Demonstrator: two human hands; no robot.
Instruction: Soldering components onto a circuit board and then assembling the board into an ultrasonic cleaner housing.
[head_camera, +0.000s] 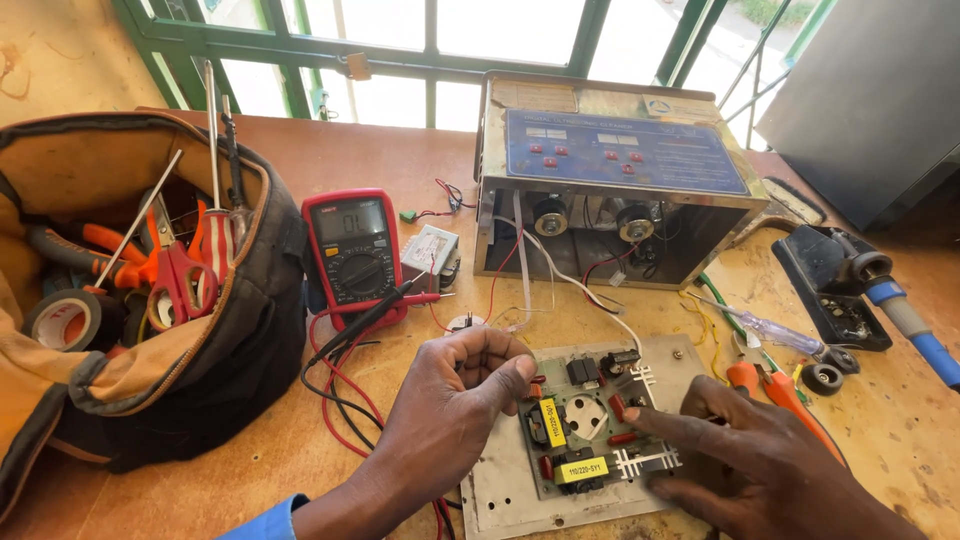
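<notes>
A green circuit board (585, 425) with yellow-labelled black parts lies on a grey metal plate (510, 495) at the table's near edge. My left hand (455, 395) hovers over the board's left side, fingers curled, thumb and forefinger tips close together; whether it holds anything small is unclear. My right hand (745, 455) rests on the board's right side, its forefinger pointing at a small red part (618, 406). White and red wires run from the board to an open metal device (610, 175) with a blue panel.
A red multimeter (355, 250) with red and black leads sits left of centre. An open tool bag (150, 290) holds scissors, tape and screwdrivers. On the right lie orange-handled pliers (775, 390), a clear screwdriver (770, 328) and a soldering iron stand (835, 285).
</notes>
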